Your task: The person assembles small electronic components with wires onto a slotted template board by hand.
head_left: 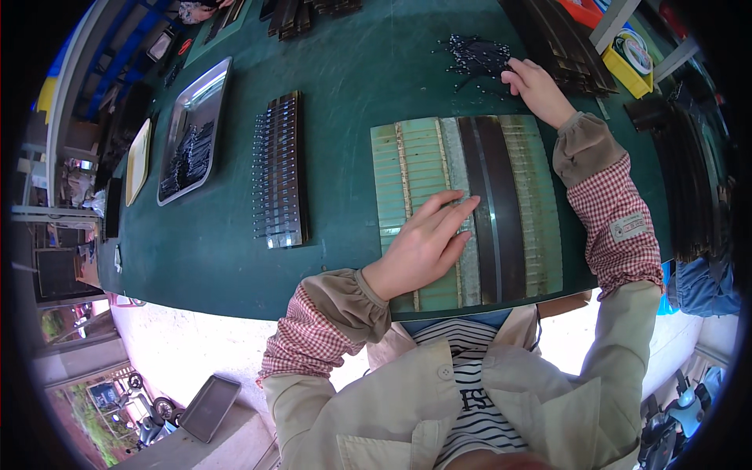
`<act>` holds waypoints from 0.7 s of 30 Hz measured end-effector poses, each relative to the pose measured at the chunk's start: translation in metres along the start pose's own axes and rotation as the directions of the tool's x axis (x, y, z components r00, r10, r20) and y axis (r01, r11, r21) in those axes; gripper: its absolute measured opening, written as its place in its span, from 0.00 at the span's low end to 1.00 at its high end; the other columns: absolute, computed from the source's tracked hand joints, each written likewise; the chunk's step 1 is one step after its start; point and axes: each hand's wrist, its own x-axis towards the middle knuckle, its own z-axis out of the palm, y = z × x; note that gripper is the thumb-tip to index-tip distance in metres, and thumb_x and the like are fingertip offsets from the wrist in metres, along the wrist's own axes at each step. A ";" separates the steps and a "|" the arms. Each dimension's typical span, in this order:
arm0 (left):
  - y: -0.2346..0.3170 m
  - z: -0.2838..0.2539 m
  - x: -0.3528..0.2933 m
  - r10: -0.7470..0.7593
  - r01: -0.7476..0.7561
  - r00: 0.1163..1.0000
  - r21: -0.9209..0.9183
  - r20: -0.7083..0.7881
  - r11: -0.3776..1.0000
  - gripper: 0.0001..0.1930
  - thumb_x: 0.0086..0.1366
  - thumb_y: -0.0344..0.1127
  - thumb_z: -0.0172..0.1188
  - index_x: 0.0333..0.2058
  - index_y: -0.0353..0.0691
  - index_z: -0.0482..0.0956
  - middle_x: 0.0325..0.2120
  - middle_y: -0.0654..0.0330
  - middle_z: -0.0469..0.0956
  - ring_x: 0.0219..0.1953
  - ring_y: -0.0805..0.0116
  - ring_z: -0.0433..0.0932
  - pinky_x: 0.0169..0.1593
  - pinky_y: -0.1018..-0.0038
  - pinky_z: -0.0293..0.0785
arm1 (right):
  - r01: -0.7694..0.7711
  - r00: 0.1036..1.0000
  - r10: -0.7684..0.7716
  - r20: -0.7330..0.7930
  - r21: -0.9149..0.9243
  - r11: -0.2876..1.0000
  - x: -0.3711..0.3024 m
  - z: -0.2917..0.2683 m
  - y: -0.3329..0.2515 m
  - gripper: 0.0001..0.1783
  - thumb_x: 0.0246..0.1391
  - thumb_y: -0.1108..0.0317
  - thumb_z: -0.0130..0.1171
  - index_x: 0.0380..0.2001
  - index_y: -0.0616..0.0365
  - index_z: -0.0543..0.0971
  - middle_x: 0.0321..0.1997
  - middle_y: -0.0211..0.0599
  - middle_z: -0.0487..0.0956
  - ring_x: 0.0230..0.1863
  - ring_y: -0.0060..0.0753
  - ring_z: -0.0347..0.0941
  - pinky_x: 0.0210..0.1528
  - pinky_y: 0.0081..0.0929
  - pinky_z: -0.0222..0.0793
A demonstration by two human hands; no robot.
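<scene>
A green ribbed board (427,157) lies in front of me on the table, with a dark brown strip (497,227) along it that bears a lighter line. My left hand (423,247) rests on the board just left of that strip, fingers stretched and nothing seen in them. Beyond the board is a loose pile of thin black pieces with small shiny tips (478,59). My right hand (540,90) reaches to the pile's right edge, its visible fingertips slightly apart; I see no piece held between them.
Left of the board lies a dark strip stack (278,172) with a row of shiny-tipped pieces across it. Further left stand a metal tray (223,86) of black pieces and a cream tray (139,164). Dark strips (560,43) and a yellow basket (630,70) are at the far right.
</scene>
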 end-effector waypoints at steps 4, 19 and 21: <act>0.008 0.002 0.002 0.006 -0.006 1.000 0.001 -0.002 1.000 0.25 0.54 0.24 0.58 0.52 0.33 0.65 0.42 0.51 0.74 0.52 0.52 0.67 0.51 0.65 0.68 | -0.092 0.990 0.083 0.114 0.077 0.993 -0.003 -0.022 -0.002 0.13 0.60 0.62 0.45 0.34 0.61 0.72 0.22 0.35 0.75 0.32 0.32 0.71 0.40 0.24 0.63; 0.029 0.025 0.019 0.004 -0.006 0.999 -0.039 -0.040 0.999 0.23 0.54 0.22 0.58 0.51 0.33 0.67 0.44 0.49 0.72 0.50 0.52 0.69 0.51 0.66 0.68 | -0.121 0.921 0.343 -0.182 0.706 0.698 -0.098 -0.048 0.013 0.10 0.62 0.65 0.43 0.37 0.61 0.69 0.21 0.28 0.68 0.24 0.20 0.66 0.39 0.23 0.68; 0.037 0.030 0.027 0.023 -0.025 0.998 -0.034 -0.054 0.999 0.23 0.53 0.22 0.58 0.50 0.33 0.67 0.45 0.49 0.71 0.50 0.52 0.69 0.50 0.66 0.68 | -0.099 0.908 0.372 -0.192 0.765 0.637 -0.113 -0.042 0.025 0.10 0.63 0.66 0.42 0.41 0.61 0.66 0.24 0.29 0.67 0.25 0.21 0.66 0.43 0.26 0.69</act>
